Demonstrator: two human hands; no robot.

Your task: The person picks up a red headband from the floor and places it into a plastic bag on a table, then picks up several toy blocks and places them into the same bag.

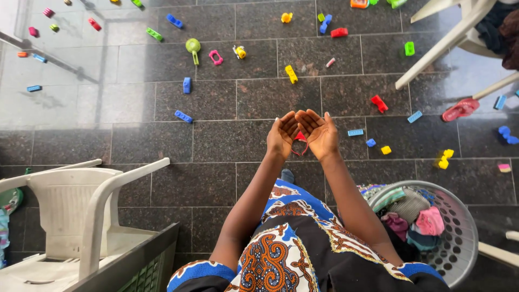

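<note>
My left hand (282, 133) and right hand (319, 132) are cupped palms up, edges touching, holding nothing. Just beneath them lies a thin red plastic ring (299, 145) on the polished, speckled dark granite tiles (227, 178). Chunky bright plastic blocks (291, 73) scatter beyond; a perforated grey basket (459, 238) of cloth sits near my right elbow.

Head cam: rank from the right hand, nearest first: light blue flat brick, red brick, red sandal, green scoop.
From the right hand:
1. Light blue flat brick, just to its right on the floor.
2. Red brick, farther right and ahead.
3. Green scoop and red sandal: too close to call; scoop far ahead-left, sandal far right by the chair leg.
</note>
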